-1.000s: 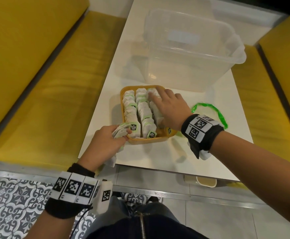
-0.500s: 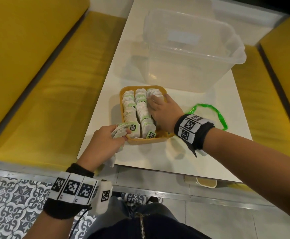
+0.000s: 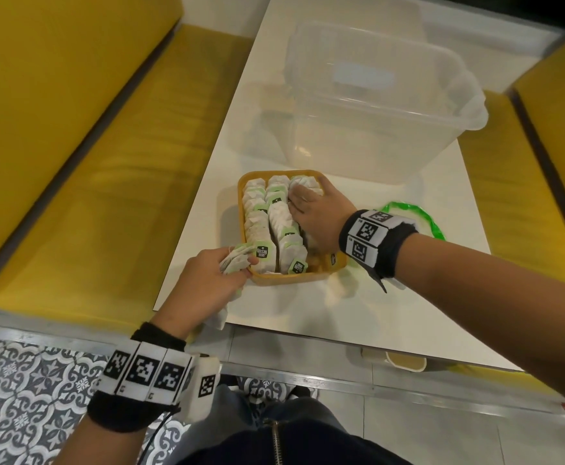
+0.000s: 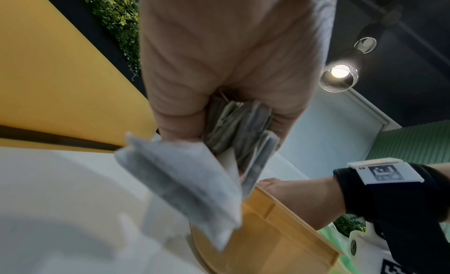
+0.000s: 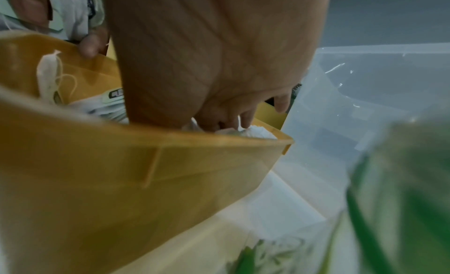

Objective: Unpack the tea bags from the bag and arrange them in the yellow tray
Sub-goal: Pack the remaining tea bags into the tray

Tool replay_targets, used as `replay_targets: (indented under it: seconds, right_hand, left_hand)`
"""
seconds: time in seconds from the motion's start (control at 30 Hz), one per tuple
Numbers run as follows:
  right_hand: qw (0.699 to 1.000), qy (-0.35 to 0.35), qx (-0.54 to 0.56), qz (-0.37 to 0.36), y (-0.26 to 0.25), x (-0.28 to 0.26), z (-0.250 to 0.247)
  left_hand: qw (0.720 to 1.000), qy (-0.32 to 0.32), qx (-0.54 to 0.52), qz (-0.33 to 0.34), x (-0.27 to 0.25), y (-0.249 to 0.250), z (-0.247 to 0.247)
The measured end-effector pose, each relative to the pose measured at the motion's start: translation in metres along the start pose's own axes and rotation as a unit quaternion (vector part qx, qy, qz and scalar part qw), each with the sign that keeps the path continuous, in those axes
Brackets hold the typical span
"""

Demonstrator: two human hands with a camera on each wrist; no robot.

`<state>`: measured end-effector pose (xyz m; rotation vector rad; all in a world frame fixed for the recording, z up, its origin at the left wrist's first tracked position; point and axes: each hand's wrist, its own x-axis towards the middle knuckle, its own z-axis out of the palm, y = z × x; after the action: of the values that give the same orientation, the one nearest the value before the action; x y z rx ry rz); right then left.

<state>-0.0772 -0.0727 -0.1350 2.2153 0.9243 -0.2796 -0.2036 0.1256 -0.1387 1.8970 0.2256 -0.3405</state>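
My right hand [image 3: 318, 213] had slid back along the right-hand row in the yellow tray [image 3: 246, 263] compared with a second earlier, when it was reaching up at the far corner. Now its fingers [image 5: 246, 118] lay fairly straight, pressing down on the tea bags [image 3: 276, 223] there and nudging that row into line; it gripped nothing that I could see. My left hand [image 3: 207, 280] had not shifted at all: it was clenched round a small bundle of spare bags [image 4: 185, 180] just off the tray's near-left corner, over the edge of the counter [image 3: 341, 313].

The tray held two tidy rows on the left and middle, tags up, and the third row under my palm looked only partly filled. The green bag [image 3: 432, 223] lay flat on the counter behind my right wrist, looking emptied, and the clear tub [image 3: 375, 105] stood beyond the tray.

So I read it as near the finish: the row was being packed tight to make room, and the bundle in my left hand was likely the last to go in
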Motion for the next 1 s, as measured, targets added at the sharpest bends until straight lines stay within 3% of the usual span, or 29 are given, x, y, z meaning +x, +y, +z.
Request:
replay_targets:
  seconds: [0.6,1.0]
  right_hand:
    - [0.998,-0.021,-0.036,-0.038,0.0104,0.0075,-0.0007]
    - [0.999,0.012,-0.024,-0.019,0.0071,0.0026,0.0013]
  left_hand:
    - [1.0,-0.001,-0.002,-0.005,0.0016,0.0015,0.0013]
    - [1.0,0.004,0.007,-0.005,0.0,0.0042,0.0012]
